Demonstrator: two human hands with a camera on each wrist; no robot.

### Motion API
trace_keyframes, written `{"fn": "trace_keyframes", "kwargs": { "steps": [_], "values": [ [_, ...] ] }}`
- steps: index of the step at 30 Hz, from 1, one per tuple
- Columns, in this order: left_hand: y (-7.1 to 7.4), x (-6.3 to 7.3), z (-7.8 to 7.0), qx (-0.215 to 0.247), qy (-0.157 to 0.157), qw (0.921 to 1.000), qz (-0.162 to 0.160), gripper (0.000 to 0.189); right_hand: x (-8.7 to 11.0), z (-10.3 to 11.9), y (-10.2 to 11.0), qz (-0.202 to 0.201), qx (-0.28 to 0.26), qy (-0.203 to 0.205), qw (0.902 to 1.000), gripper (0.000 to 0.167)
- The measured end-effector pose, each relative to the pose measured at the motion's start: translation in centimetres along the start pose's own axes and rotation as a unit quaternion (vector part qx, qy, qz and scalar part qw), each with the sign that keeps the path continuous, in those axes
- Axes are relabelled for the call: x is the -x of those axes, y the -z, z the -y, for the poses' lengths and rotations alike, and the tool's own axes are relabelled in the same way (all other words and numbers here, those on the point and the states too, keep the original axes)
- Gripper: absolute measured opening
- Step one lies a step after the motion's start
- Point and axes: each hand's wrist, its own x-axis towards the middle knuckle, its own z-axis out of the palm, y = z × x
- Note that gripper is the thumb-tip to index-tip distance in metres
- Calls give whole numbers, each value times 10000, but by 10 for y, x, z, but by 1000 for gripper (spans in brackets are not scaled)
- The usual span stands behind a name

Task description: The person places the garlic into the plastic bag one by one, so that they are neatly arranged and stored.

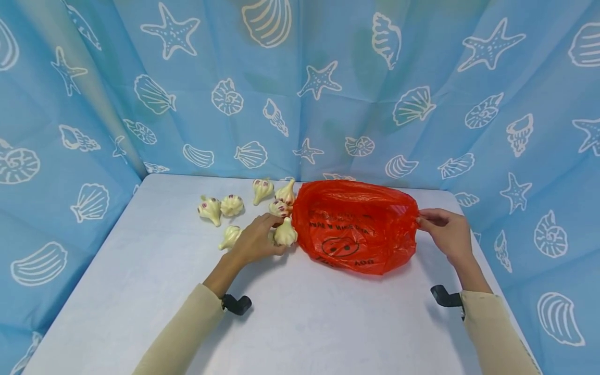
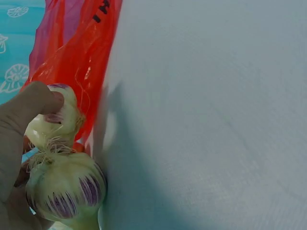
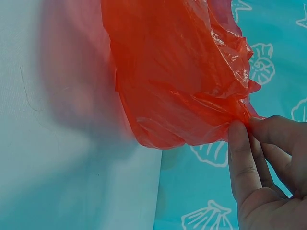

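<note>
My left hand [image 1: 255, 239] grips a garlic bulb [image 1: 286, 233] beside the left side of a red plastic bag [image 1: 347, 229]. In the left wrist view, the thumb lies across the held bulb [image 2: 57, 117], and another bulb [image 2: 67, 191] shows lower down, close to the hand. Some of the left fingers are hidden behind the garlic. At the bag's right edge, my right hand [image 1: 447, 234] pinches the red plastic between thumb and fingertips, as the right wrist view also shows. The bag lies on its side, spread wide, with black print on it.
Several more garlic bulbs lie on the white table [image 1: 328, 317], among them one [image 1: 232, 205] at the left and one [image 1: 286, 192] against the bag's left side. A blue curtain [image 1: 328, 130] with white shell prints hangs behind the table and along both sides.
</note>
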Motion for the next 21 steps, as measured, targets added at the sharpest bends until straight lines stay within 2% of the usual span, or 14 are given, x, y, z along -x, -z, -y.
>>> {"fn": "trace_keyframes", "kwargs": {
  "steps": [8, 15, 21],
  "values": [
    [3, -1, 2, 805, -63, 9960, -395, 56, 1, 2, -1, 20, -22, -82, 10000, 47],
    [6, -3, 1, 1687, -3, 9828, -751, 53, 2, 3, 0, -39, 7, -85, 10000, 45],
    [6, -4, 0, 2176, 21, 9721, -877, 51, 3, 3, 0, -43, -1, -102, 9999, 45]
  ]
}}
